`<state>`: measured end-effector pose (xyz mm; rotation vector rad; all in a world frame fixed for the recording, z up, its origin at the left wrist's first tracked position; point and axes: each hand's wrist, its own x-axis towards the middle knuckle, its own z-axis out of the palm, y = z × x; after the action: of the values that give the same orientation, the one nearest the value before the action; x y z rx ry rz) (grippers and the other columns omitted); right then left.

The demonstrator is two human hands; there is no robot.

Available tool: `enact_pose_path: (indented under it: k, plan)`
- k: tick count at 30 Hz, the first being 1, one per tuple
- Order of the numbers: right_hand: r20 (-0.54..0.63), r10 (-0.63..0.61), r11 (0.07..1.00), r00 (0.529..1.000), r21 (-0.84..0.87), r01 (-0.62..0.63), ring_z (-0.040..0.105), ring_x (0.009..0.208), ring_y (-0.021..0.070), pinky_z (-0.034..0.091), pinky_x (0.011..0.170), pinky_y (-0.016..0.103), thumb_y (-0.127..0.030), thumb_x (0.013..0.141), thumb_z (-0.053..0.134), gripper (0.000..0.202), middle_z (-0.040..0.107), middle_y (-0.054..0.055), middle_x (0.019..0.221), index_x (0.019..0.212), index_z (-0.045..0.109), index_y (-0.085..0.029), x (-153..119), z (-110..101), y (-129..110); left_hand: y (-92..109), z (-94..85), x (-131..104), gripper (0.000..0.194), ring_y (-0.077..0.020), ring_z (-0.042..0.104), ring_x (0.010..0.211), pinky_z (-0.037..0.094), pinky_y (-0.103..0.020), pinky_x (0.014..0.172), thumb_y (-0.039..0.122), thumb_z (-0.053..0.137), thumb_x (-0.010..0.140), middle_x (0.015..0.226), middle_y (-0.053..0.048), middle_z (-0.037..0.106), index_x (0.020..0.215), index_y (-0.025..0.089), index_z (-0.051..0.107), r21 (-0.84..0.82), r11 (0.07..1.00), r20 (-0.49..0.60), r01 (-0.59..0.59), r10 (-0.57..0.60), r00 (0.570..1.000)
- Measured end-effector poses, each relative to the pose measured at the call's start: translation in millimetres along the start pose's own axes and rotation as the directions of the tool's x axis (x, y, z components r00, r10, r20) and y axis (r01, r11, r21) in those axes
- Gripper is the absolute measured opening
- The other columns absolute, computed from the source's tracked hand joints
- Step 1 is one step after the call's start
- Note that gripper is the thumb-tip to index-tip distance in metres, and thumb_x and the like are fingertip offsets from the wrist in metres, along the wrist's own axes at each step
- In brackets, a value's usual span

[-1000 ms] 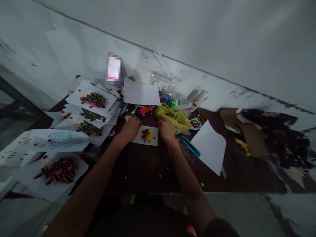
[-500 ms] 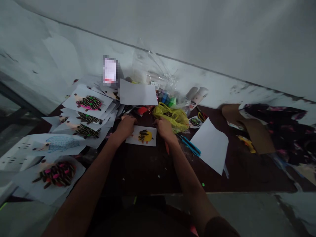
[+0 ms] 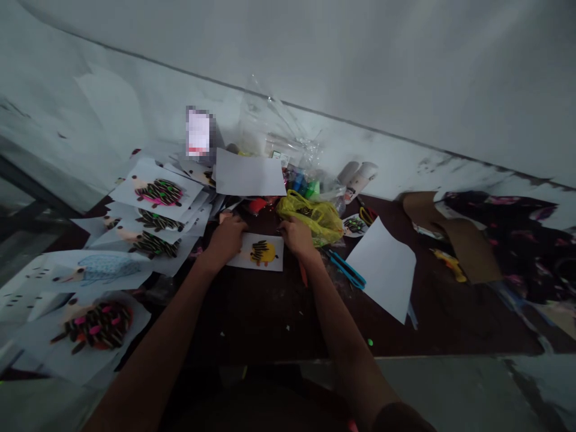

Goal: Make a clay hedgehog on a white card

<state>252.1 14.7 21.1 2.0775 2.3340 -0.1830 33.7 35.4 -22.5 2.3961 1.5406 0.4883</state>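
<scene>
A small white card (image 3: 244, 260) lies on the dark table, with a yellow hedgehog figure (image 3: 269, 252) partly covered in dark, seed-like strips. At its upper left corner, my left hand (image 3: 228, 237) rests with curled fingers over the card's edge. What those fingers hold, if anything, is hidden. My right hand (image 3: 296, 236) is just beyond the card's upper right corner, beside a yellow plastic bag (image 3: 326, 219). Its thumb and fingertips are pinched together. A tiny dark speck shows at the tips, too small to name.
Stacked hedgehog pictures (image 3: 157, 193) spread over the left side. Blue-handled scissors (image 3: 346, 268) and a white sheet (image 3: 382, 270) lie right of my right arm. Behind are another blank sheet (image 3: 249, 174), bottles (image 3: 310, 185) and clear plastic. Brown cardboard (image 3: 468, 249) and dark floral cloth lie far right.
The view has shifted slightly, so the scene sits a little lower. Both hands stay about the card's upper corners, with only small finger movement.
</scene>
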Motion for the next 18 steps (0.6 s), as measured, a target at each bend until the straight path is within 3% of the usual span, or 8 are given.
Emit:
enact_pose_path:
  k: [9,13,18]
  plan:
    - [0.032,-0.003,1.0,0.999,0.001,0.003,0.067,0.109,0.0243,0.049,0.089,0.031,-0.021,0.103,0.047,0.033,0.073,0.012,0.119,0.119,0.076,-0.021,8,0,-2,-6,-5.3,-2,0.043,-0.0259,0.068,0.111,0.052,-0.038,0.102,0.006,0.04,0.091,0.111,-0.014,0.076,0.109,0.013,0.078,-0.081,0.997,-0.057,0.009,-0.014,0.998]
    - [0.026,0.004,1.0,1.0,0.023,-0.005,0.067,0.106,0.0236,0.047,0.086,0.03,-0.018,0.101,0.051,0.027,0.073,0.012,0.119,0.114,0.075,-0.019,12,-1,-2,2,-1.2,6,0.037,-0.0272,0.067,0.11,0.051,-0.042,0.103,0.008,0.047,0.089,0.111,-0.014,0.076,0.103,0.016,0.08,-0.089,0.994,0.003,-0.059,0.059,0.998]
    - [-0.021,-0.025,0.997,0.999,0.069,0.026,0.066,0.105,0.0226,0.046,0.086,0.03,-0.018,0.103,0.05,0.025,0.073,0.01,0.116,0.117,0.071,-0.018,4,-5,-4,8,8.6,14,0.035,-0.0262,0.067,0.104,0.051,-0.039,0.097,0.007,0.051,0.087,0.109,-0.015,0.072,0.102,0.015,0.081,-0.064,0.992,0.094,-0.106,0.112,0.989]
